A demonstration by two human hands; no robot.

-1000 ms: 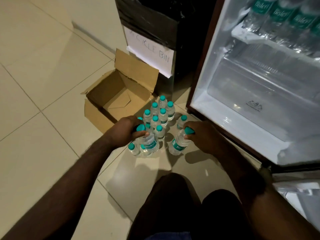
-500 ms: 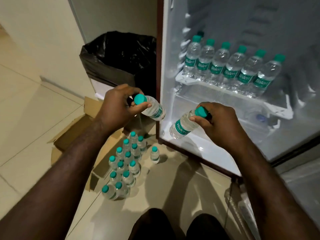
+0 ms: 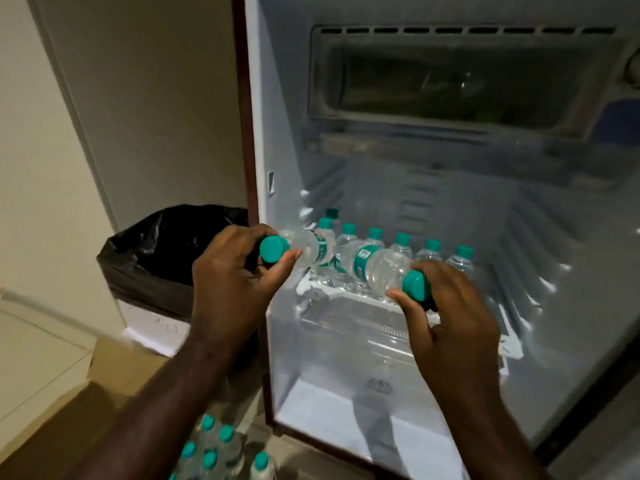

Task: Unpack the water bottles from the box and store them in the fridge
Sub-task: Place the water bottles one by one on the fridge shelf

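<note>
Left hand (image 3: 235, 282) grips a small clear plastic water bottle with a teal cap (image 3: 301, 249) by the neck, fingers and thumb curled round just below the cap; the bottle lies roughly on its side, base pointing into the open white fridge (image 3: 571, 306) at the left end of the shelf. Right hand (image 3: 453, 313) grips a second clear teal-capped bottle (image 3: 377, 268) the same way at the cap end, tilted, base aimed up-left toward the first bottle; the two bottles nearly meet in front of the shelf row.

On the clear fridge shelf (image 3: 346, 296), a row of upright teal-capped bottles (image 3: 401, 244) runs left to right along the front edge, with one more cap showing behind at the left end. Dark freezer compartment (image 3: 450, 84) sits along the fridge's top.

Left of the fridge stands a bin lined with a black plastic bag (image 3: 162, 251). Brown cardboard box (image 3: 114, 372) lies on the floor at bottom left, partly hidden by the left arm. Cluster of upright teal-capped bottles on the floor (image 3: 214, 445) stands at the bottom edge, just beside the fridge's lower left corner.
</note>
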